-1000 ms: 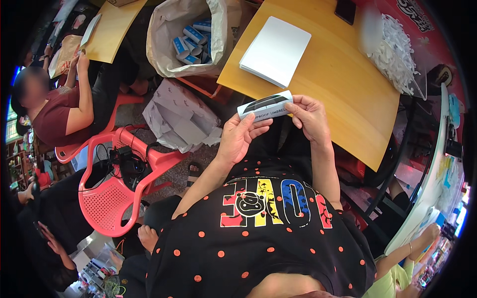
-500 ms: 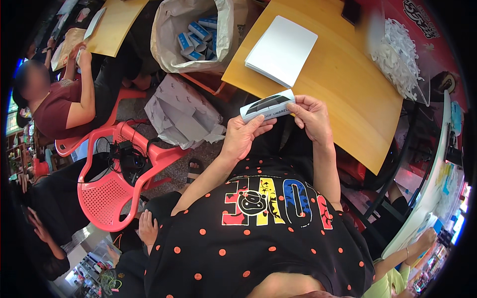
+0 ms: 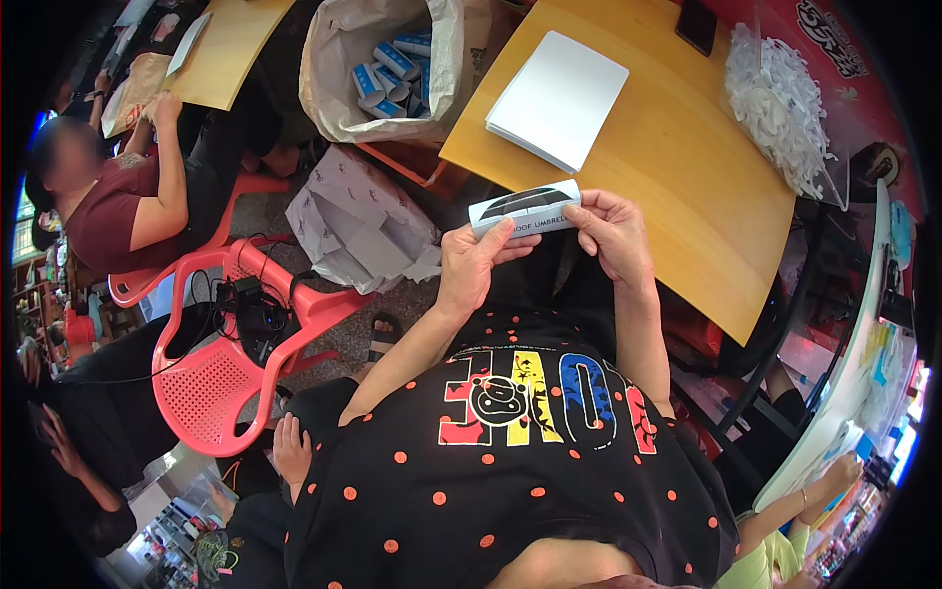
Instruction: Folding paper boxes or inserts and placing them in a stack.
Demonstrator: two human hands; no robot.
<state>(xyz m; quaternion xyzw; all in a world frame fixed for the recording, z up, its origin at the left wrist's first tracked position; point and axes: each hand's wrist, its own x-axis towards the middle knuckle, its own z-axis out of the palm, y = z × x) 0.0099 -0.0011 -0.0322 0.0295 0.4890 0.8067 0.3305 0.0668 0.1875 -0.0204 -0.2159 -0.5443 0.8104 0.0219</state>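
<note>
A curled paper sleeve (image 3: 530,204), pale with a dark domed picture on its side, is held up between my two hands near the table's front edge. At its left end my left hand (image 3: 466,265) is closed, thumb on the front and fingers behind. My right hand (image 3: 615,236) pinches the opposite end between thumb and fingers. Just beyond lies a stack of white sheets (image 3: 557,98) on the wooden table (image 3: 677,187). To the left of it, an open pale sack (image 3: 324,79) contains several blue-and-white paper rolls (image 3: 394,64).
White strips (image 3: 780,108) fill a clear bag at the table's far right, near a dark phone (image 3: 696,26). On the left stand a red plastic chair (image 3: 211,393) with black cables and a crumpled white bag (image 3: 363,221). Another person (image 3: 118,201) sits at a second table.
The paper sleeve has shifted slightly left, still in both hands. My left fingers have moved a little along its end. The person at far left has lowered their hands slightly.
</note>
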